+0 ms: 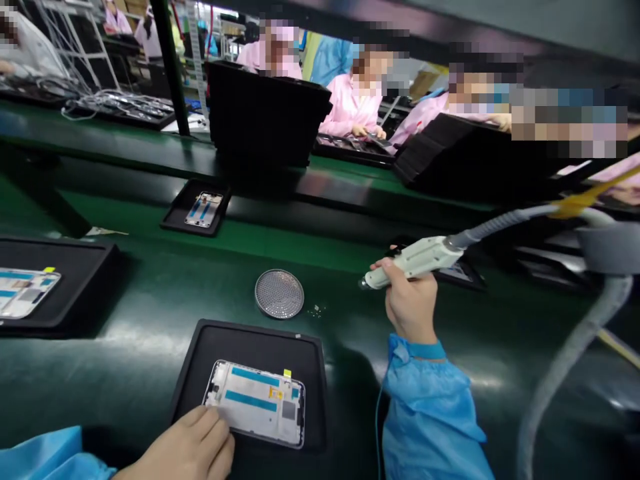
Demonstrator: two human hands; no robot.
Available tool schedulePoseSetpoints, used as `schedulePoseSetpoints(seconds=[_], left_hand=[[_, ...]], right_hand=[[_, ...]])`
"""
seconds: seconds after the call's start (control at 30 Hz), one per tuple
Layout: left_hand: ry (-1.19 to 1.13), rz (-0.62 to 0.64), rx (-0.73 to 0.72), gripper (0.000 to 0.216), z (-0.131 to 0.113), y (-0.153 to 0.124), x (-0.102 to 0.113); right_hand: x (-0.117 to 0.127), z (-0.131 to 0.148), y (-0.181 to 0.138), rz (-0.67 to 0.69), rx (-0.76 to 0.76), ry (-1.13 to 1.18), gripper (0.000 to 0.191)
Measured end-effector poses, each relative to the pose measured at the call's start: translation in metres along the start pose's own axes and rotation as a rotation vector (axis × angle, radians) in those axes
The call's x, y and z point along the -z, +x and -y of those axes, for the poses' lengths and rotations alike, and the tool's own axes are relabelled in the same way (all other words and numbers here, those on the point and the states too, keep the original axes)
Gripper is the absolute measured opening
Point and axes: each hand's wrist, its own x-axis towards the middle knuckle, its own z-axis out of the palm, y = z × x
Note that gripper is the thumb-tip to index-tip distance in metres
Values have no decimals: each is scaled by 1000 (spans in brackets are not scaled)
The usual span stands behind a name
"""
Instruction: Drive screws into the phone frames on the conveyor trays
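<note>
My left hand (187, 447) rests with fingers flat on the near left corner of a white phone frame (257, 400) with blue strips, which lies in a black tray (310, 373) at the front. My right hand (411, 300) is closed round a white electric screwdriver (415, 261), held level with its tip pointing left, above the green belt and to the right of a round metal mesh dish (279, 293). A grey hose (505, 223) runs from the tool's rear off to the right. A few tiny screws (316, 310) lie beside the dish.
Another tray with a phone frame (23, 291) sits at the left, a third tray (197, 208) farther up the green belt (150, 313). Black stacked trays (265, 113) stand behind. Several people in pink coats sit across the line. A thick grey hose (565, 360) hangs at right.
</note>
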Motion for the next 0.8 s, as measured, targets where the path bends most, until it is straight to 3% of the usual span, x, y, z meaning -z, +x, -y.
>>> schedulePoseSetpoints(seconds=[0.1,0.27,0.33,0.53,0.8], left_hand=[[-37,21,-4,14,11,19,-3],[-81,135,-28,56,41,37,-5],[-119,165,-42,63,49,42,-12],[-240,145,-66,65,62,51,-30],[-246,61,17,58,60,50,-35]], right_hand=[[-13,11,-15,48,-5,76,32],[-43,32,-46,211,-64,191,31],[-57,37,-58,305,-94,288,31],[-86,38,-86,428,-168,349,28],[-93,30,-96,505,-93,228,22]])
